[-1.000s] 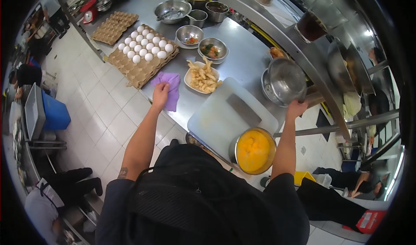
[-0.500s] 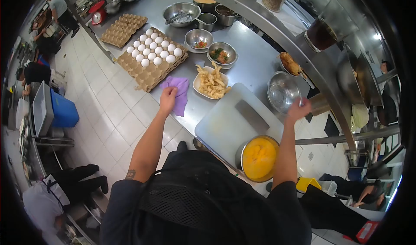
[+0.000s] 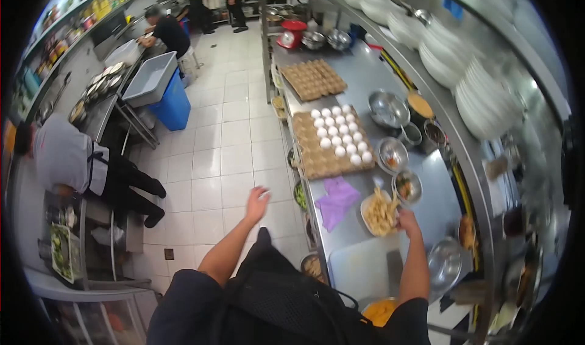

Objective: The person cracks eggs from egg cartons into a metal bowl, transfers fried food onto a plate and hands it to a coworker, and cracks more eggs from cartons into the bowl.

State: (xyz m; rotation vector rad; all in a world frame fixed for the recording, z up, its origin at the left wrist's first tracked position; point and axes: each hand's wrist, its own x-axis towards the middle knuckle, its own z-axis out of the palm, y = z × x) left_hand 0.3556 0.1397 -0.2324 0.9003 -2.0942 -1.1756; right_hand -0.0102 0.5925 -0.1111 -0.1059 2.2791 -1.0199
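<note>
A bowl of fried pieces (image 3: 381, 215) was seen on the steel worktop (image 3: 436, 183), its near right edge met by the right hand (image 3: 406, 220), though whether the rim was gripped could not be told. The left hand (image 3: 258, 203), well apart from it, was held empty over the tiled floor (image 3: 222, 180), fingers loosely curled. A purple cloth (image 3: 336, 203) was spread to the bowl's left, below a tray of white eggs (image 3: 335, 141).
</note>
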